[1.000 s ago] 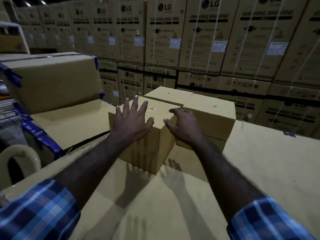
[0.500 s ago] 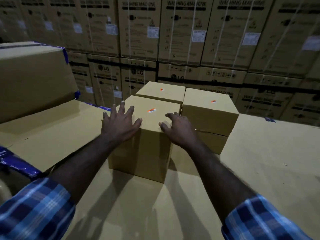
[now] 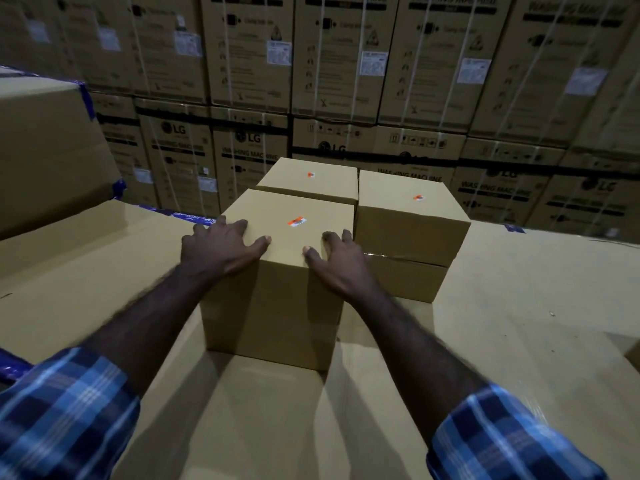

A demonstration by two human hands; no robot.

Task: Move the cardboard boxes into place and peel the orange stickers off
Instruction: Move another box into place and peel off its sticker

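Note:
Three small cardboard boxes stand together on a broad cardboard surface. The near box carries an orange sticker on its top. My left hand grips its top left edge, fingers bent over the top. My right hand holds its right edge, thumb on top, fingers down in the gap beside the right box. The right box bears an orange sticker. The back box has its own sticker.
The right box sits on a lower carton. A large carton with blue tape rises at the left. A wall of stacked washing machine cartons closes off the back. Bare cardboard surface stretches to the right and in front.
Both hands have moved from hovering over the near box to its top edges, fingers now bent around them. The near box stands squarer against the other two, and the view has come closer.

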